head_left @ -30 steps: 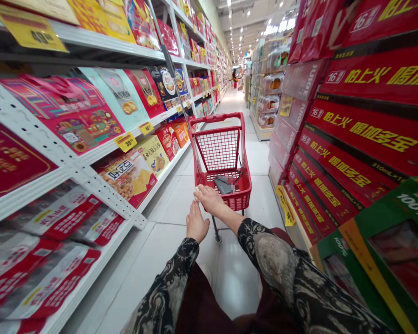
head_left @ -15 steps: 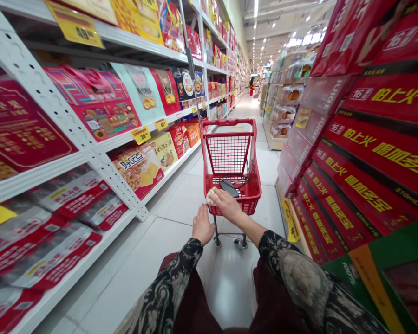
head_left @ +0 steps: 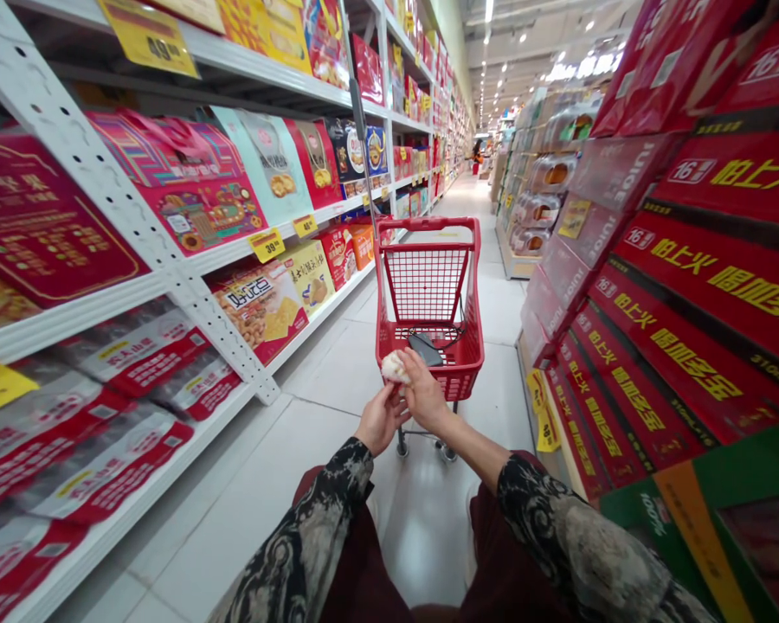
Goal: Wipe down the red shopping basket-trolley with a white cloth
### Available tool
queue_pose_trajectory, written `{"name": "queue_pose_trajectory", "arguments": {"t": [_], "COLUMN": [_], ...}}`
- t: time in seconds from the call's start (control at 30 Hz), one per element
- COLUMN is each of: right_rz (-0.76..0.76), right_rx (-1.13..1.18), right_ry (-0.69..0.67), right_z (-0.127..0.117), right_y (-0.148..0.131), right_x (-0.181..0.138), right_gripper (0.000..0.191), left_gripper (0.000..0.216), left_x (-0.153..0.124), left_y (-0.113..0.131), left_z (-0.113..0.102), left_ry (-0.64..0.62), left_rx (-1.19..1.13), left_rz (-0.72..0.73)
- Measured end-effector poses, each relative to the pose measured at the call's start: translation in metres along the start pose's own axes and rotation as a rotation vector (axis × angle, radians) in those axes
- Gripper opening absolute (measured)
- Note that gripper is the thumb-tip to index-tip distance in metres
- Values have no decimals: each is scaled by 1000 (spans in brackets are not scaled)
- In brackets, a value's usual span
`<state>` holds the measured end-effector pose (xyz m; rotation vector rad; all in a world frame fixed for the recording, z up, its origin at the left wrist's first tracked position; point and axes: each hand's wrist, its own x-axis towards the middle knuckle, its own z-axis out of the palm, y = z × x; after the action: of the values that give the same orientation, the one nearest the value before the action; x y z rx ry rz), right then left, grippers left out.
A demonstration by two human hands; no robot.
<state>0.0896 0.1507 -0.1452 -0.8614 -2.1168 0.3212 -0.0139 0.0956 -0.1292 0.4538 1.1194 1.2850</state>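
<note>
Just below centre frame, the right hand [head_left: 427, 396] has its grip closed on a crumpled, soft-looking white wad [head_left: 395, 368]; whether the left hand [head_left: 379, 421] pinches it, I can't tell. Supporting both sides should steady it.

Supermarket: white shelving [head_left: 172, 261] packed with boxed snacks [head_left: 260, 307], yellow price tags [head_left: 267, 245], stacked drink cartons [head_left: 681, 333], red shopping cart [head_left: 458, 383].
</note>
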Motion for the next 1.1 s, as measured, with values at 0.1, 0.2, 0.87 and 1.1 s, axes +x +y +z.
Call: {"name": "queue_pose_trajectory", "arguments": {"t": [0.1, 0.2, 0.87, 1.1], "right_rz": [-234, -403, -544, -342], "right_rx": [-158, -276, -355, -332], "right_ry": [-112, -185, -194, 28], "right_z": [-7, -12, 12, -22], "right_y": [1, 6, 55, 40], "right_x": [-21, -30, -61, -48], "right_gripper": [61, 60, 28, 37], "left_gripper": [23, 22, 71, 71], "left_x": [-3, -2, -12, -12], "left_y": [6, 7, -34, -36], "left_z": [3, 2, -33, -5], "left_ry": [-16, 1, 285, 241], "left_rx": [-142, -112, 1751, 1876], "left_rz": [-23, -60, 639, 760]}}
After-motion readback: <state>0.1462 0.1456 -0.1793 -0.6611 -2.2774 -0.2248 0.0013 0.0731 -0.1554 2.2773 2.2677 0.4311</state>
